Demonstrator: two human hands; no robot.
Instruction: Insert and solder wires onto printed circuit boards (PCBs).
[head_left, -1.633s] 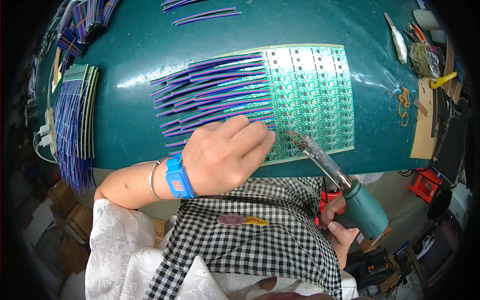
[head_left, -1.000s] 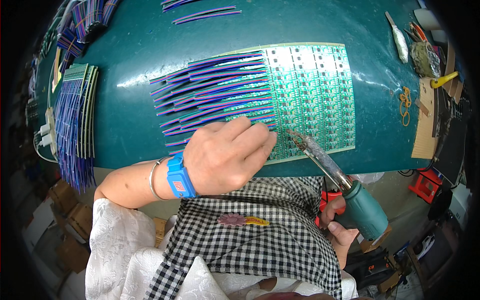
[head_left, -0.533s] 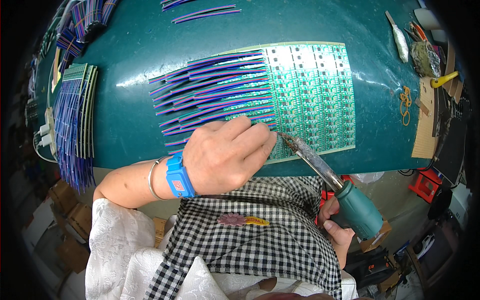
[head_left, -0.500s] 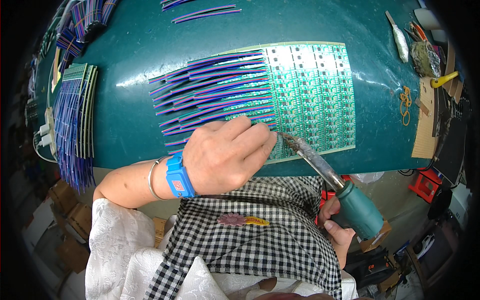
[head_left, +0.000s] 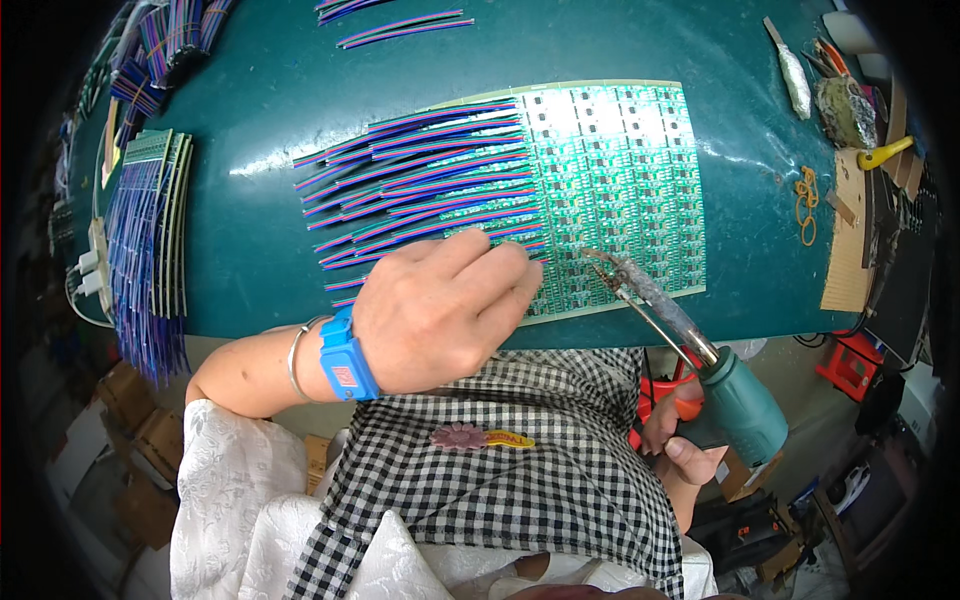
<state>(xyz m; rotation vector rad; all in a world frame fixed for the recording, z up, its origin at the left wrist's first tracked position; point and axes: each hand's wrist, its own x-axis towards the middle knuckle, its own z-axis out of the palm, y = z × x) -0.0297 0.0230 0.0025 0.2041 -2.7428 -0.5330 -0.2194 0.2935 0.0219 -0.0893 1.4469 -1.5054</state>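
Observation:
A panel of small green circuit boards (head_left: 640, 200) lies on the table, its left part covered by rows of flat ribbon wires (head_left: 440, 155) striped red, blue and black. Over the panel's lower left edge, my left hand (head_left: 440, 310) is closed in a pinch on a ribbon wire, whose end (head_left: 545, 262) peeks out by the fingertips. My right hand (head_left: 682, 450) grips a green-handled soldering gun (head_left: 745, 410), mostly from behind the handle. Its dark tip and thin feed tube (head_left: 640, 310) hover right of my left fingertips, apart from the wire end.
Stacked boards with wires (head_left: 150, 230) stand at the left, beside a white power strip (head_left: 95, 270). Bundled wires (head_left: 180, 30) sit at the far left, loose ribbon wires (head_left: 405, 28) at the back. Rubber bands (head_left: 806, 205), a wrapped blade (head_left: 795, 80) and cardboard (head_left: 848, 260) are at the right.
The soldering gun's tip has drawn away from my left fingertips, up and to the right. My left hand stays pinched at the wire; the whole view has shifted slightly.

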